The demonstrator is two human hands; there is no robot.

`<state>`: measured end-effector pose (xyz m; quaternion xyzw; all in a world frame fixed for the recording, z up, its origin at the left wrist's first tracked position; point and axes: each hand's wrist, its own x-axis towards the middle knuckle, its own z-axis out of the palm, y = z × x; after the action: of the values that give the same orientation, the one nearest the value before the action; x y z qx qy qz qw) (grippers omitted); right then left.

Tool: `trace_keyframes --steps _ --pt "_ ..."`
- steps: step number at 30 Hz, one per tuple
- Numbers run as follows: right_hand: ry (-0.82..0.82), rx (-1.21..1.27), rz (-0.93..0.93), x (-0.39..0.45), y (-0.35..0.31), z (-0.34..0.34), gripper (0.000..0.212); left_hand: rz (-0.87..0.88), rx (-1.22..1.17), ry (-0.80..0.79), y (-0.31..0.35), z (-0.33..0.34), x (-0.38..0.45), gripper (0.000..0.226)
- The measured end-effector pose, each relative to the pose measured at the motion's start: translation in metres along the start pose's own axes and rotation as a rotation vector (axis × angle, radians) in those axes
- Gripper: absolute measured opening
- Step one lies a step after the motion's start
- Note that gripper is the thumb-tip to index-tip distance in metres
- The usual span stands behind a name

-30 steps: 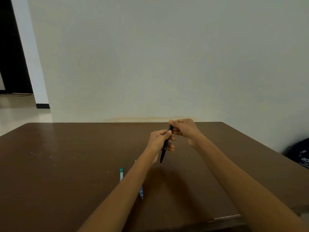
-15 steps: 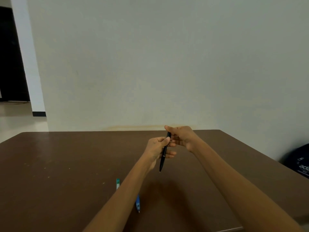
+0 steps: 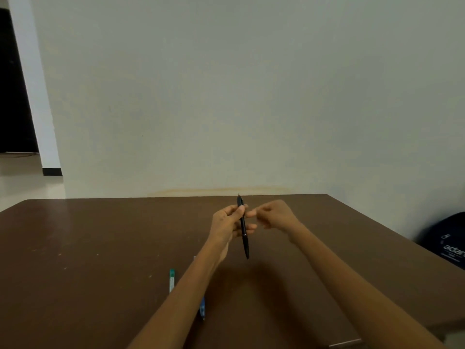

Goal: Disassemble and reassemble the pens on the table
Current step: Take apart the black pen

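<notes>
Head view: the left hand (image 3: 227, 222) holds the black pen (image 3: 243, 229) above the brown bench (image 3: 100, 248), its fingers (image 3: 249, 226) curled round the upper half of the barrel and the thumb pressed on it near the top. The pen stands almost upright, its top just above the thumb and its lower end hanging below the fingers, clear of the bench. The right hand (image 3: 275, 215) sits just right of the pen with its fingers curled in loosely; the forefinger tip comes very close to the barrel, but whether it touches, or pinches some small part, I cannot tell. Below and left of the left fingers, a green-capped pen (image 3: 172, 279) lies on the bench beside the left forearm, and a blue pen (image 3: 202, 307) shows partly from under that forearm.
</notes>
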<state>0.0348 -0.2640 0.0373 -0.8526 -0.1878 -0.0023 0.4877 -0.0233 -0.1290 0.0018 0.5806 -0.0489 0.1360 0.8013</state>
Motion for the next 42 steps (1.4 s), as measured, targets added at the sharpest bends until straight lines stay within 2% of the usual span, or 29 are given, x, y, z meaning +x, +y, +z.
trace_keyframes --steps 2,4,9,12,14,16,18,22,30,37,42 --pt "-0.029 -0.302 -0.070 -0.004 0.015 0.013 0.011 0.026 0.016 0.044 -0.003 -0.005 0.000 0.017" --pt "-0.055 -0.439 -0.076 -0.006 0.028 0.025 0.011 0.038 0.031 0.096 -0.006 -0.011 -0.001 0.018" --pt "-0.083 -0.528 -0.073 -0.005 0.040 0.037 0.009 0.035 0.014 0.176 -0.007 -0.020 0.002 0.019" --pt "-0.106 -0.554 -0.077 -0.006 0.036 0.036 0.016 0.033 0.039 0.167 -0.004 -0.018 0.002 0.019" --pt "-0.059 -0.557 -0.096 -0.006 0.029 0.033 0.024 0.041 0.067 0.144 -0.002 -0.017 0.000 0.019" --pt "0.062 -0.456 -0.130 -0.003 0.017 0.028 0.031 0.047 0.091 0.135 0.001 -0.015 -0.001 0.019" --pt "0.130 -0.216 -0.140 0.001 0.001 0.022 0.031 0.053 0.119 0.148 0.003 -0.014 -0.001 0.019" --pt "0.001 0.131 -0.168 0.003 -0.034 0.014 0.028 0.073 0.172 0.192 0.007 -0.011 -0.001 0.019" --pt "-0.058 0.165 -0.170 0.008 -0.048 0.009 0.024 0.154 0.274 0.185 0.010 -0.009 -0.001 0.003" --pt "-0.068 0.228 -0.024 0.010 -0.055 0.011 0.030 0.097 0.297 0.184 0.013 -0.012 0.000 0.022" --pt "-0.063 0.365 0.091 0.009 -0.053 0.015 0.017 0.082 0.242 0.158 0.011 -0.012 -0.001 0.005"
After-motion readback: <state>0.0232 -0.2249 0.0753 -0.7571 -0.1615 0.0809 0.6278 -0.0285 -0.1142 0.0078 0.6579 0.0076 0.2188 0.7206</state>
